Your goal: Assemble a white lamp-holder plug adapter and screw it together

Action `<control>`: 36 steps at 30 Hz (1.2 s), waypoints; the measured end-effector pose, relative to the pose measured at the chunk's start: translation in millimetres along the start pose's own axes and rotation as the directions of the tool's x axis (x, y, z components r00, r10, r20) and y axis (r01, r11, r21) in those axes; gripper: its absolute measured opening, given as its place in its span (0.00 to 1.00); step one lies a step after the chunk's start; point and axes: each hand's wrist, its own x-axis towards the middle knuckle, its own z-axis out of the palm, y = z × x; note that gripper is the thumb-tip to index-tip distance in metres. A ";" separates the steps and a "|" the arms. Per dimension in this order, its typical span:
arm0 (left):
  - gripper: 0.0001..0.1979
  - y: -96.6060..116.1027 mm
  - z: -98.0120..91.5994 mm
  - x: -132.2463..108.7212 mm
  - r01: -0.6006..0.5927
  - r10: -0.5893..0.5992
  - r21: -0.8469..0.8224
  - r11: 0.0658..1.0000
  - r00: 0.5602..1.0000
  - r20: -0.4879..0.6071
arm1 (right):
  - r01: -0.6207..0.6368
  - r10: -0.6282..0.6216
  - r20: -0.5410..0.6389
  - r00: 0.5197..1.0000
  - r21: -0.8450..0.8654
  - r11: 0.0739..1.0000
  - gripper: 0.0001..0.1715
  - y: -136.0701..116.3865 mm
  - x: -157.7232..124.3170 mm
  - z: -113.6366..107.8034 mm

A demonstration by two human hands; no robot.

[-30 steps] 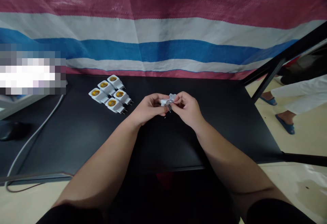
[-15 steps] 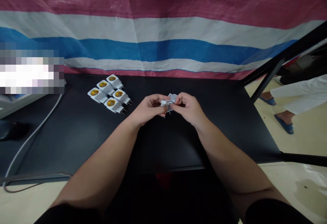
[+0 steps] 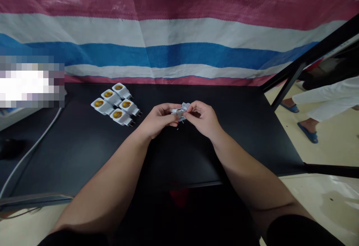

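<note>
Both hands meet over the middle of the flat black table (image 3: 84, 148), and between them sits a small white plastic plug-in lamp socket (image 3: 181, 110), lifted just clear of the surface. The left hand (image 3: 157, 118) clamps it from one side with curled fingers; the right hand (image 3: 204, 118) pinches the other side with its fingertips. To the left, well apart, five matching white sockets with yellow centres (image 3: 114, 104) lie clustered on the table. A grey cable (image 3: 30, 148) trails along the left edge. Behind hangs a striped red, white and blue woven tarpaulin (image 3: 179, 33).
</note>
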 end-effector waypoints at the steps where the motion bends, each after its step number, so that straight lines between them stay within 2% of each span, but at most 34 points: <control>1: 0.23 -0.1 -0.2 0.1 -0.002 0.002 0.004 1.000 1.000 -0.003 | 0.004 -0.004 -0.005 1.000 -0.009 1.000 0.09 0.1 -0.3 0.3; 5: 0.24 0.1 0.4 -0.8 -0.017 0.017 0.026 1.000 1.000 0.001 | -0.016 0.014 -0.031 0.999 -0.041 0.999 0.08 0.1 -1.2 1.6; 12: 0.25 -1.9 4.9 -2.2 -0.062 0.060 0.047 0.997 0.997 0.043 | -0.022 0.004 -0.105 0.994 -0.170 0.985 0.14 -5.0 -2.6 2.9; 17: 0.24 -3.3 7.2 -2.1 -0.092 0.090 0.034 0.995 0.995 0.052 | -0.036 0.014 -0.124 0.992 -0.181 0.983 0.14 -7.2 -3.3 3.2; 22: 0.24 -3.3 7.2 -0.8 -0.059 0.060 -0.019 0.998 0.998 0.030 | -0.008 -0.006 -0.110 0.994 -0.126 0.992 0.12 -7.1 -3.1 2.6; 27: 0.23 0.0 4.7 -0.7 0.000 0.001 -0.092 0.996 1.000 0.010 | -0.082 0.080 -0.086 0.993 -0.011 0.997 0.15 -2.6 -0.1 1.8; 31: 0.22 4.2 2.3 -1.8 0.037 -0.035 -0.139 0.990 0.999 0.016 | -0.130 0.132 -0.023 0.991 0.094 0.987 0.17 3.5 2.5 2.5; 36: 0.21 6.7 0.5 -2.6 0.073 -0.069 -0.155 0.985 0.997 0.031 | -0.167 0.167 0.005 0.986 0.128 0.978 0.15 5.3 3.6 2.4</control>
